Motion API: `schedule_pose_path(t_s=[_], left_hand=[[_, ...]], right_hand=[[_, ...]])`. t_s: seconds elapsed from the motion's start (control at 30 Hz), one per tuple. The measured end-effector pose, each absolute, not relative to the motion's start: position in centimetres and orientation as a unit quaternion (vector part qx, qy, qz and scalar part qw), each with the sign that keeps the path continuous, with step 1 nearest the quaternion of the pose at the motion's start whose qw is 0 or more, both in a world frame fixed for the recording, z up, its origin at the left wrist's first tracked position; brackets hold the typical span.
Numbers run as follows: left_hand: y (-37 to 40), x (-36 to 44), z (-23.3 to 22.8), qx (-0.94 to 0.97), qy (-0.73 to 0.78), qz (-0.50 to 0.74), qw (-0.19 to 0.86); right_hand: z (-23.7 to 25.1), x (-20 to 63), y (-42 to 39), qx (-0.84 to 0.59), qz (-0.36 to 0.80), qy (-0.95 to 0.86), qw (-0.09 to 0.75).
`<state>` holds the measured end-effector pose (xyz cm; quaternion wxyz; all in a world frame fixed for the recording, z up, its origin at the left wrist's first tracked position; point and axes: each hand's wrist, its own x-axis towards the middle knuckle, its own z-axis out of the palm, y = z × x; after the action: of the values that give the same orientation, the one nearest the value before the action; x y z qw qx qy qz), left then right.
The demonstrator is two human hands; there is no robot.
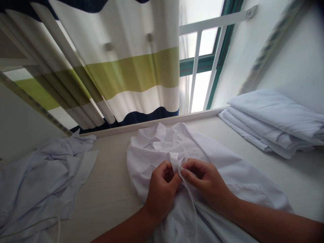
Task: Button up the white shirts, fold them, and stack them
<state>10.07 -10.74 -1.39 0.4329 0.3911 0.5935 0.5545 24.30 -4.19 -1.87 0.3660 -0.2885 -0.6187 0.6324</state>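
A white collared shirt [222, 158] lies spread on the pale table, its collar pointing toward the window. A small button [156, 145] shows just below the collar. At the front opening, my left hand [164, 184] pinches one edge of the fabric between thumb and fingers. My right hand [206, 180] pinches the shirt's front edge right beside it, the fingertips of both hands almost meeting. The cloth bunches up between them. Whether a button sits under the fingertips cannot be seen.
Rumpled white garments [48, 175] lie at the left of the table [108, 182]. A stack of folded white clothes [275, 121] rests at the back right. Behind the table's raised back edge hang striped curtains [131, 74] beside a window with a white railing [197, 67].
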Motion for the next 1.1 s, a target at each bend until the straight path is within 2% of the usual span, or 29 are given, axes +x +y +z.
schedule_pose_path(t_s=[0.43, 1.1], left_hand=[[-11.33, 9.80, -0.95, 0.427, 0.508, 0.574, 0.480], [-11.26, 9.92, -1.86, 0.461, 0.609, 0.496, 0.413]], right_hand=[[-1.68, 24.48, -4.16, -0.322, 0.590, -0.643, 0.367], [-1.81, 24.75, -4.10, -0.296, 0.544, -0.664, 0.419]])
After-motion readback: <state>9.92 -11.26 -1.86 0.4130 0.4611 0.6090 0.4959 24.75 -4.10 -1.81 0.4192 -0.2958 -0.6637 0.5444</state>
